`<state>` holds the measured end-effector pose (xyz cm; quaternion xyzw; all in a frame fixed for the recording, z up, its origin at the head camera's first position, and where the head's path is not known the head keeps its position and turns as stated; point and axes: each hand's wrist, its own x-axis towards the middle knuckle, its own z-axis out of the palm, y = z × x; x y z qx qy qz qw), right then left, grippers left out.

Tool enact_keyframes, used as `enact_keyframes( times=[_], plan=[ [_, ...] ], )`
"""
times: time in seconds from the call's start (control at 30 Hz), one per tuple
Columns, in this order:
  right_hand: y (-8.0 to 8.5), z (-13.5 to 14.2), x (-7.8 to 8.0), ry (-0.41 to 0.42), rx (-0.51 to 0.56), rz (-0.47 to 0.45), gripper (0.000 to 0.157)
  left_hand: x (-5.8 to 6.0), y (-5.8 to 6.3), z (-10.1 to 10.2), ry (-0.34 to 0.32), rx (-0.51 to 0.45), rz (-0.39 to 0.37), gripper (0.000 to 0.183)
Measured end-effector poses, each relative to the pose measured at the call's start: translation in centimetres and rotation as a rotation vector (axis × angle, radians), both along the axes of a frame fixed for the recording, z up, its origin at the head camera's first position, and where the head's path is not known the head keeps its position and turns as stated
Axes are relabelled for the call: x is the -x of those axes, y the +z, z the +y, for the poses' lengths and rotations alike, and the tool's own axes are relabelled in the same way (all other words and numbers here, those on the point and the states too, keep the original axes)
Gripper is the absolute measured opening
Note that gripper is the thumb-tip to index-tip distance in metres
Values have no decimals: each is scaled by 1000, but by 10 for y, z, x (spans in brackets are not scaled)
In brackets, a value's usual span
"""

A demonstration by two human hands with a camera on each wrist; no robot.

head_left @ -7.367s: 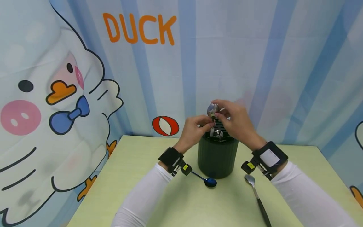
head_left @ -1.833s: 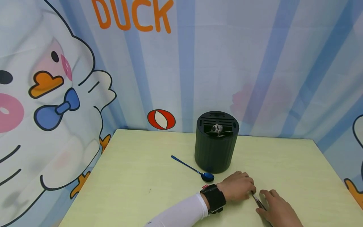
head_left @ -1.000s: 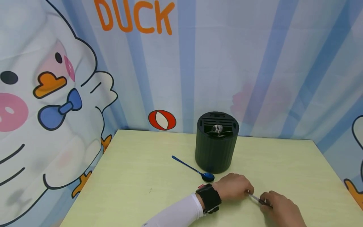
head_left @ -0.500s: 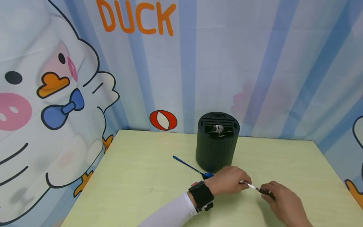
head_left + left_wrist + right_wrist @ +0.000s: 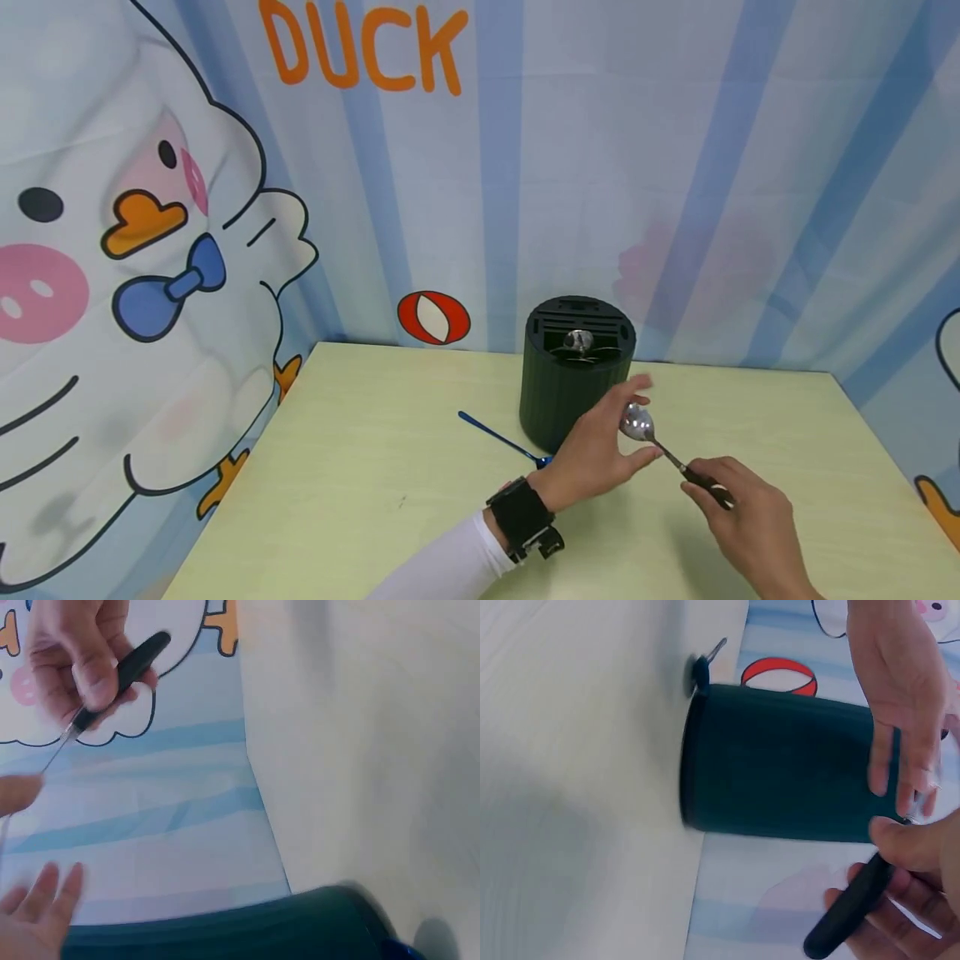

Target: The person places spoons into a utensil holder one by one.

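Observation:
A silver spoon (image 5: 637, 422) with a black handle is held above the table in the head view, bowl up and to the left. My right hand (image 5: 753, 521) grips its handle, which the right wrist view shows between thumb and curled fingers. Beside the bowl, my left hand (image 5: 588, 450) has its fingers and thumb spread, the thumb at the spoon's neck; whether it touches cannot be told. Just behind stands a dark green ribbed utensil holder (image 5: 551, 400) with a slotted top. The bowl of a shiny spoon (image 5: 578, 340) shows in its opening.
A blue spoon (image 5: 495, 433) lies on the pale yellow table (image 5: 360, 467) left of the holder, its bowl mostly behind my left hand. A curtain (image 5: 570, 167) with a printed duck and stripes hangs along the table's back edge.
The black-handled spoon, earlier lying on the table, has been lifted. My left hand has let go of the bowl end and spread its fingers. Earlier both hands were at the holder with another spoon.

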<state>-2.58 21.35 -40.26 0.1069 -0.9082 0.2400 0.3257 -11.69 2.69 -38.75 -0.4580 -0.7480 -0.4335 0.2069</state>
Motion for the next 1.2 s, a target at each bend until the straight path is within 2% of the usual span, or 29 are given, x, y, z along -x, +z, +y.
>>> enact_keyframes(
  times=[0.1, 0.17, 0.27, 0.4, 0.47, 0.53, 0.63, 0.7, 0.93, 1.1, 1.2],
  plan=[
    [6, -8, 0, 12, 86, 33, 30, -3, 5, 1, -58, -188, -75, 102],
    [10, -12, 1, 26, 140, 50, 30, -6, 9, 1, -87, -269, -128, 104],
    [15, -19, 5, 42, 185, 76, 29, -9, 14, 0, -105, -319, -220, 98],
    [18, -28, 10, 27, 219, 85, 26, -12, 16, -2, -102, -332, -371, 83],
    [19, -33, 12, 20, 245, 83, 26, -16, 18, -3, -95, -330, -405, 73],
    [18, -38, 13, 20, 272, 85, 26, -21, 22, -5, -80, -312, -384, 57],
    [17, -45, 16, 29, 313, 88, 26, -30, 30, -8, -62, -286, -296, 31],
    [15, -49, 17, 37, 332, 94, 25, -36, 36, -11, -50, -275, -262, 21],
    [12, -59, 18, 60, 386, 84, 25, -43, 43, -16, -27, -291, -253, 16],
    [15, -62, 16, 75, 350, 76, 21, -43, 49, -22, -68, -315, -217, 15],
    [20, -61, 18, 111, 308, 104, 23, -43, 54, -27, -89, -322, -206, 15]
  ],
)
